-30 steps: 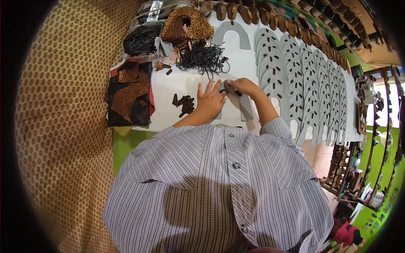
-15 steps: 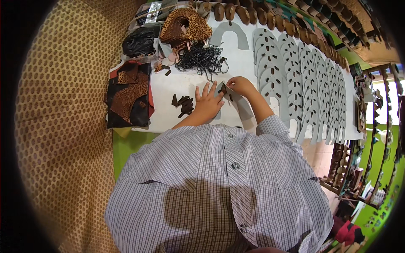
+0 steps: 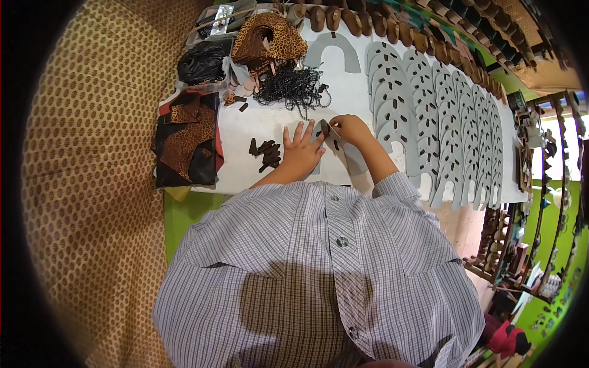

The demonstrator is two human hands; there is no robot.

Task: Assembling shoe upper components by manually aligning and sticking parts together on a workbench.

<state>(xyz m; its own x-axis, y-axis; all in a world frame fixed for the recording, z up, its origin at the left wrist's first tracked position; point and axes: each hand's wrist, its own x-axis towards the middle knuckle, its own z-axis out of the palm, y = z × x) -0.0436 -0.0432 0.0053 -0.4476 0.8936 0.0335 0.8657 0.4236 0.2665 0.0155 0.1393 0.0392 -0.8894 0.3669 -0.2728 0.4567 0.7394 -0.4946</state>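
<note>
My left hand point(image 3: 299, 157) lies with its fingers spread on a grey U-shaped piece point(image 3: 354, 161) of thin sheet material on the white table. The fingertips and thumb of my right hand point(image 3: 351, 130) are closed in a pinch at the curved top of that piece, and its edge stands up between my two hands. Small dark brown strips show on its curve, partly hidden by my fingers. To the left of my left hand is a loose pile of dark brown strips point(image 3: 269, 153).
Rows of overlapping grey U-shaped pieces point(image 3: 397, 109) with brown strips cover the table's right side. Black beaded strings point(image 3: 288, 86), leopard-print pieces point(image 3: 268, 42) and a black plastic bag point(image 3: 204, 61) lie farther back. Dark and leopard-print scraps point(image 3: 187, 141) are at left; brown shoe lasts point(image 3: 353, 23) line the back.
The raised edge of the grey piece between my hands has gone from a pointed fold to a rounder curve. My right hand has shifted very slightly; my left hand stays in place.
</note>
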